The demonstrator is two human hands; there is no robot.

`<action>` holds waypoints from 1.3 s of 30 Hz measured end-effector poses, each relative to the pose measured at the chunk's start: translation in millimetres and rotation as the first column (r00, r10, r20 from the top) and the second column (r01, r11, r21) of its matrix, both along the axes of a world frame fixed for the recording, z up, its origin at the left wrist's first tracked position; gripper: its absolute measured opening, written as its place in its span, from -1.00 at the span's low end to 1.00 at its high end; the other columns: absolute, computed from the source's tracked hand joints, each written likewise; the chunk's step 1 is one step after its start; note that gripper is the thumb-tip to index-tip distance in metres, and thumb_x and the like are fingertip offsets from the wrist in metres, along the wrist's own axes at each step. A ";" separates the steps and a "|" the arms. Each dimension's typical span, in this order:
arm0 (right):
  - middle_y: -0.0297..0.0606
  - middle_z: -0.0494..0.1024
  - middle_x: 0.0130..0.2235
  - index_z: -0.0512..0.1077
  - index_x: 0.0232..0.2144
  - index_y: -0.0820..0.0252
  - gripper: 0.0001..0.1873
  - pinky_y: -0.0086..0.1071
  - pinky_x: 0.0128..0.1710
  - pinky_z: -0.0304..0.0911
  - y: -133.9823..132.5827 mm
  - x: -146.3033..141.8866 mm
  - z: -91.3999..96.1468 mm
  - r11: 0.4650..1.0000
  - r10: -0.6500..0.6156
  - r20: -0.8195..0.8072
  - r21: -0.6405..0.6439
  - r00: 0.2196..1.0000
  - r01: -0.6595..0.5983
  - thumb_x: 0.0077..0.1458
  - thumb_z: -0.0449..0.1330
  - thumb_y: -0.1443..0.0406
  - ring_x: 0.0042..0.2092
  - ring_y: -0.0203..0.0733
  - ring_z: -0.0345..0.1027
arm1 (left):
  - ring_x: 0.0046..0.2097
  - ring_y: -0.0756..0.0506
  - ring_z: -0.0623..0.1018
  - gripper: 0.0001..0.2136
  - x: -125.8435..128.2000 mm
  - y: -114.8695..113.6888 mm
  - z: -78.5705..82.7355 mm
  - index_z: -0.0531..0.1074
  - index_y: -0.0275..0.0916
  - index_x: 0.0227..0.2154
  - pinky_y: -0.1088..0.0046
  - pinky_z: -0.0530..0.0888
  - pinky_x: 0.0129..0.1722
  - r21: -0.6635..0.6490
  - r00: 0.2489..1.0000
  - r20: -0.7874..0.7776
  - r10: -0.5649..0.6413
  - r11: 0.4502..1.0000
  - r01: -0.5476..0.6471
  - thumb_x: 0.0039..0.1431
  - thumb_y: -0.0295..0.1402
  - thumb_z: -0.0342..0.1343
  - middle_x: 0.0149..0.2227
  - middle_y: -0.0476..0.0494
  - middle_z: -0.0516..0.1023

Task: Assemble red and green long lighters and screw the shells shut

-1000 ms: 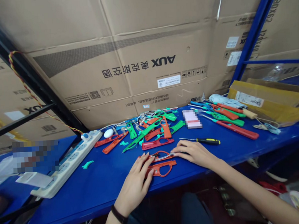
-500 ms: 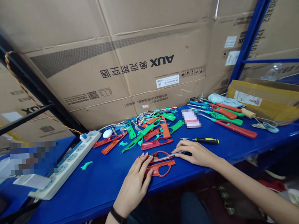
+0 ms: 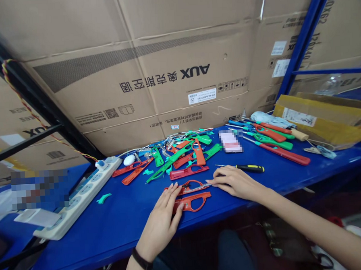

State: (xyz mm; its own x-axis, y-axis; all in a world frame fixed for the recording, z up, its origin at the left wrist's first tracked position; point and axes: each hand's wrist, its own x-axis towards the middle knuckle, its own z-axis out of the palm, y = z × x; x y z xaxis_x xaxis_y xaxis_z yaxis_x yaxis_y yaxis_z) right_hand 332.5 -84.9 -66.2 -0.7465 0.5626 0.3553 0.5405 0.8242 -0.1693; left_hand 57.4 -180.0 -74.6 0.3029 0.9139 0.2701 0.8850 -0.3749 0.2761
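My left hand (image 3: 163, 218) lies flat on the blue table (image 3: 112, 227), fingers stretched out and resting on an orange plastic handle shell (image 3: 193, 200). A second orange shell with metal parts in it (image 3: 193, 187) lies just behind the first. My right hand (image 3: 233, 181) rests with its fingertips pressed on the right end of that second shell; what, if anything, sits under those fingers is hidden. A black-and-yellow screwdriver (image 3: 245, 168) lies just beyond my right hand.
A heap of orange and green handle shells (image 3: 181, 157) covers the table's middle back. More long lighters (image 3: 274, 142) lie at right beside a yellow-brown carton (image 3: 325, 119). A white power strip (image 3: 78, 201) lies at left. Large cardboard boxes (image 3: 153, 80) stand behind.
Both hands stay on the two orange shells with only slight finger shifts. The view has tilted a little.
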 end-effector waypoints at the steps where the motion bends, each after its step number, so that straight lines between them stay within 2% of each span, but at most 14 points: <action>1: -0.22 0.53 -0.19 0.49 -0.08 -0.02 -0.72 -0.23 -0.15 0.28 0.3 -1.2 0.0 0.999 0.000 0.020 0.033 1.000 0.000 0.25 0.04 0.29 -0.19 -0.14 0.39 | 0.27 -0.14 0.20 -0.59 -0.1 0.1 -0.7 0.13 -0.14 0.21 0.12 0.24 0.22 -0.002 1.000 -0.004 0.001 1.000 -0.001 0.34 -0.22 -0.17 0.24 -0.15 0.24; 5: -0.15 0.53 -0.07 0.48 -0.05 0.02 -0.68 -0.12 -0.07 0.22 -1.9 -7.5 3.6 0.992 -0.004 0.131 0.125 0.991 -0.013 0.22 0.06 0.38 -0.09 -0.05 0.39 | 0.28 -0.15 0.18 -0.58 0.1 0.0 -2.4 0.13 -0.15 0.21 0.10 0.22 0.22 -0.006 1.000 -0.003 0.021 1.000 -0.021 0.33 -0.20 -0.17 0.25 -0.18 0.22; 8: -0.03 0.41 0.10 0.43 0.02 0.05 -0.63 -0.01 -0.04 0.18 -7.2 -11.9 9.0 0.984 -0.052 0.205 0.176 0.977 0.015 0.17 0.10 0.40 -0.02 0.06 0.36 | 0.28 -0.17 0.17 -0.57 0.3 -0.7 -2.4 0.16 -0.17 0.19 0.08 0.21 0.23 -0.001 0.998 0.029 0.060 0.998 -0.060 0.32 -0.17 -0.15 0.24 -0.20 0.24; 11: -0.02 0.26 0.21 0.41 0.04 0.02 -0.64 0.00 -0.01 0.14 -15.4 -17.8 11.4 0.979 -0.097 0.127 0.194 0.987 0.071 0.20 0.09 0.35 0.05 0.06 0.31 | 0.29 -0.17 0.15 -0.58 -0.6 -2.0 -1.8 0.18 -0.17 0.18 0.09 0.19 0.23 -0.023 0.993 0.080 0.082 0.996 -0.081 0.33 -0.17 -0.16 0.25 -0.20 0.23; 13: -0.09 0.28 0.20 0.39 0.05 -0.01 -0.66 -0.04 0.04 0.11 -22.8 -24.3 10.3 0.987 -0.076 0.022 0.140 0.997 0.072 0.23 0.07 0.30 0.09 0.00 0.27 | 0.29 -0.14 0.17 -0.60 -1.8 -3.0 -1.0 0.19 -0.15 0.17 0.10 0.19 0.24 -0.042 0.988 0.129 0.085 0.996 -0.080 0.35 -0.19 -0.20 0.24 -0.16 0.24; 16: -0.17 0.43 0.08 0.37 0.04 0.01 -0.64 -0.16 0.03 0.15 -35.3 -36.7 6.1 1.000 0.016 -0.088 -0.020 0.996 -0.018 0.21 0.11 0.16 0.06 -0.09 0.29 | 0.27 -0.10 0.21 -0.63 -3.5 -4.8 1.4 0.22 -0.10 0.16 0.13 0.16 0.26 -0.045 0.970 0.232 0.073 0.997 -0.064 0.37 -0.23 -0.25 0.23 -0.08 0.28; 18: -0.22 0.47 0.04 0.39 0.00 0.02 -0.63 -0.20 0.01 0.17 -42.2 -44.1 3.2 0.993 0.061 -0.112 -0.097 0.992 -0.072 0.16 0.16 0.11 0.03 -0.11 0.30 | 0.26 -0.07 0.22 -0.64 -3.9 -6.1 3.6 0.25 -0.08 0.14 0.14 0.08 0.29 -0.034 0.945 0.320 0.066 0.998 -0.058 0.37 -0.24 -0.26 0.21 -0.03 0.30; 21: -0.26 0.45 0.06 0.44 -0.07 0.02 -0.72 -0.19 0.05 0.13 -46.8 -50.3 1.7 0.989 0.072 -0.126 -0.117 0.989 -0.087 0.17 0.16 0.14 0.06 -0.12 0.28 | 0.24 -0.07 0.27 -0.65 -5.0 -7.7 6.4 0.33 -0.09 0.07 0.12 -0.02 0.31 -0.016 0.877 0.466 0.116 0.992 -0.123 0.37 -0.23 -0.26 0.16 -0.01 0.38; 23: -0.24 0.47 0.03 0.43 -0.06 0.02 -0.71 -0.20 0.05 0.13 -45.1 -51.0 3.7 0.990 0.063 -0.151 -0.119 0.987 -0.081 0.19 0.14 0.13 0.05 -0.13 0.29 | 0.20 -0.10 0.33 -0.65 -9.1 -7.1 7.8 0.38 -0.12 0.01 0.13 0.05 0.29 -0.012 0.812 0.556 0.179 0.978 -0.208 0.36 -0.20 -0.25 0.10 -0.04 0.44; 26: -0.23 0.51 -0.03 0.44 -0.06 0.03 -0.72 -0.21 0.03 0.14 -35.8 -50.1 11.1 0.991 0.041 -0.210 -0.119 0.977 -0.067 0.22 0.09 0.13 0.01 -0.16 0.32 | 0.12 -0.16 0.41 -0.67 -25.2 0.2 10.4 0.42 -0.15 -0.07 0.18 0.27 0.17 -0.003 0.764 0.598 0.241 0.954 -0.299 0.31 -0.16 -0.17 0.02 -0.10 0.50; 30: -0.27 0.56 -0.13 0.48 -0.22 0.08 -0.79 -0.25 -0.03 0.16 -12.6 -56.8 25.6 0.999 -0.002 -0.298 -0.052 0.954 -0.014 0.25 0.07 0.20 -0.06 -0.19 0.36 | -0.01 -0.19 0.49 -0.72 -60.4 26.4 19.6 0.44 -0.19 -0.17 0.20 0.37 0.04 0.114 0.830 0.488 0.270 0.923 -0.367 0.21 -0.17 -0.07 -0.10 -0.15 0.55; 34: -0.29 0.58 -0.24 0.47 -0.32 0.12 -0.78 -0.23 -0.06 0.15 20.5 -78.7 41.4 0.998 -0.028 -0.414 0.037 0.910 0.048 0.26 0.05 0.23 -0.14 -0.17 0.38 | -0.12 -0.17 0.52 -0.73 -86.7 62.0 31.3 0.45 -0.22 -0.25 0.25 0.41 -0.05 0.180 0.885 0.381 0.268 0.917 -0.355 0.20 -0.23 -0.10 -0.18 -0.17 0.57; 37: -0.26 0.58 -0.29 0.46 -0.37 0.13 -0.73 -0.23 -0.10 0.16 47.1 -95.8 46.0 0.989 -0.026 -0.461 0.120 0.887 0.091 0.27 0.01 0.22 -0.17 -0.14 0.39 | -0.18 -0.14 0.53 -0.75 -90.8 81.1 34.2 0.48 -0.22 -0.30 0.31 0.43 -0.11 0.180 0.908 0.333 0.254 0.928 -0.325 0.16 -0.25 -0.08 -0.23 -0.15 0.58; 39: -0.24 0.57 -0.32 0.46 -0.39 0.15 -0.70 -0.25 -0.14 0.16 61.1 -102.5 42.0 0.977 -0.010 -0.466 0.186 0.885 0.108 0.28 -0.01 0.21 -0.21 -0.14 0.38 | -0.18 -0.15 0.51 -0.78 -87.4 86.9 33.0 0.50 -0.19 -0.35 0.31 0.42 -0.12 0.174 0.931 0.277 0.237 0.941 -0.292 0.13 -0.28 -0.04 -0.26 -0.12 0.57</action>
